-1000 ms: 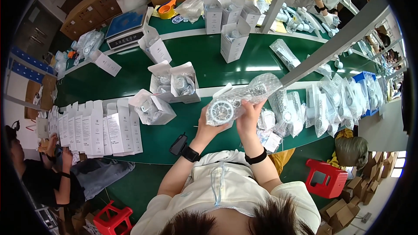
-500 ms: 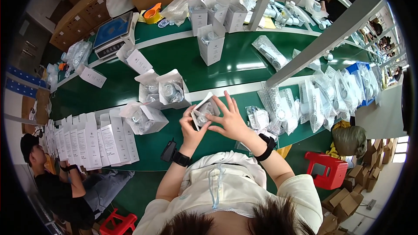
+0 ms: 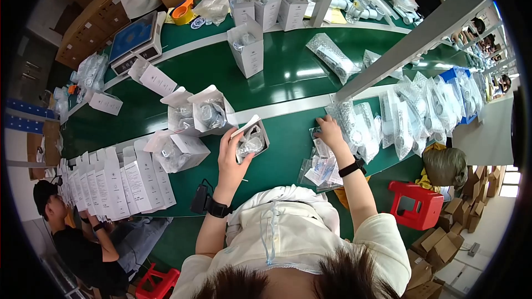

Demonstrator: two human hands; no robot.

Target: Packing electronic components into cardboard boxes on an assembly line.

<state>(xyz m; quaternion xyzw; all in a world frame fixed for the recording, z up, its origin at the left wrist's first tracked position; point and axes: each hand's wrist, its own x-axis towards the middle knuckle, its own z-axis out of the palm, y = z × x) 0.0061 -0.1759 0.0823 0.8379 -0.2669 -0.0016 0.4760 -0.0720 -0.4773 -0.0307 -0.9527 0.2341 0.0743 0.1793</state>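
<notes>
My left hand [image 3: 230,159] is closed around an open white carton [image 3: 264,143], thumb at the near side. Inside the carton lies a part in a clear bag [image 3: 252,142]. Over to the right, my right hand [image 3: 331,133] has its fingers curled at the top of a pile of small clear plastic packets [image 3: 323,167], pinching the edge of one. Left of the held carton stand more open cartons [image 3: 217,130] with bagged parts in them, and another carton [image 3: 191,152] sits closer to me.
Flat white cartons [image 3: 136,182] stand in a row at left. Bubble-wrapped parts [image 3: 402,127] line the right, by a blue bin [image 3: 470,117]. A grey post [image 3: 382,61] slants over the table. Filled cartons [image 3: 252,58], a scale [image 3: 134,41] and co-workers are beyond; another person [image 3: 72,232] sits left.
My right hand has left the carton and moved right to the plastic packets. The left hand keeps the carton, now tilted more open toward me. The view has shifted slightly.
</notes>
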